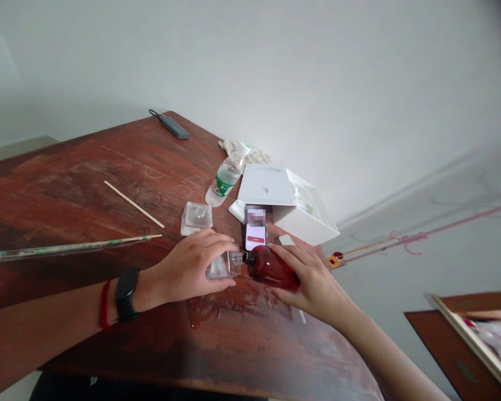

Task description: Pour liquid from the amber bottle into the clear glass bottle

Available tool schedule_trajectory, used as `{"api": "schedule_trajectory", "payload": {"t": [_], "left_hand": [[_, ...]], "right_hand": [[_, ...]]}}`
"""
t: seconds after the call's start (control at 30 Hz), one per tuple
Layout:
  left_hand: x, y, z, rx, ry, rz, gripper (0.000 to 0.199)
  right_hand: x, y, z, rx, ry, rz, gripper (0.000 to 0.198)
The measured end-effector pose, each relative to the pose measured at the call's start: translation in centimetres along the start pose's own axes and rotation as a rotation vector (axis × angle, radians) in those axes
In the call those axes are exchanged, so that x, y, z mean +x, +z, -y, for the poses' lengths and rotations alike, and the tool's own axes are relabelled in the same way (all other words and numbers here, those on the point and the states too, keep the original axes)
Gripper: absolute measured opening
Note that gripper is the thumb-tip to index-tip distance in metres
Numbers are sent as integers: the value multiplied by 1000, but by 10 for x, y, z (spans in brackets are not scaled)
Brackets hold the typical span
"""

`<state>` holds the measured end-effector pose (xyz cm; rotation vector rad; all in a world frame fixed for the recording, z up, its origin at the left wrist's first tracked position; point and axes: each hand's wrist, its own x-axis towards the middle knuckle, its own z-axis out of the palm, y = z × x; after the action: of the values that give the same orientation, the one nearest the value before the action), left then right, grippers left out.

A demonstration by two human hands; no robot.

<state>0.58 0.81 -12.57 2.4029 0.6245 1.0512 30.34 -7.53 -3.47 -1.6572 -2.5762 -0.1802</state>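
My left hand [200, 262] is closed around a clear square glass bottle [223, 267], tipped so that its threaded neck points right. In my right hand [307, 273] is a dark red-brown bottle [269, 268], tilted with its black neck toward the clear one. The two mouths meet or nearly meet; I cannot tell whether they touch. Just beyond my left hand sits another clear square glass piece [197, 216]. A phone [256, 234] with a lit screen lies behind the two bottles. Liquid is puddled on the wooden table [150, 345] below them.
A plastic water bottle [227, 175] with a green label stands behind, near a white box [267, 184] and a cloth [256, 155]. To the left lie a thin stick [133, 204] and wrapped sticks [75, 249]. A grey device [173, 126] rests near the far corner.
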Motion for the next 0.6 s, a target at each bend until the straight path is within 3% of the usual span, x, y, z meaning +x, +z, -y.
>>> {"api": "schedule_trajectory", "payload": {"t": [0.6], "left_hand": [[1, -1, 1, -1, 16, -5, 58]], "right_hand": [[7, -11, 2, -90, -25, 47, 72]]}}
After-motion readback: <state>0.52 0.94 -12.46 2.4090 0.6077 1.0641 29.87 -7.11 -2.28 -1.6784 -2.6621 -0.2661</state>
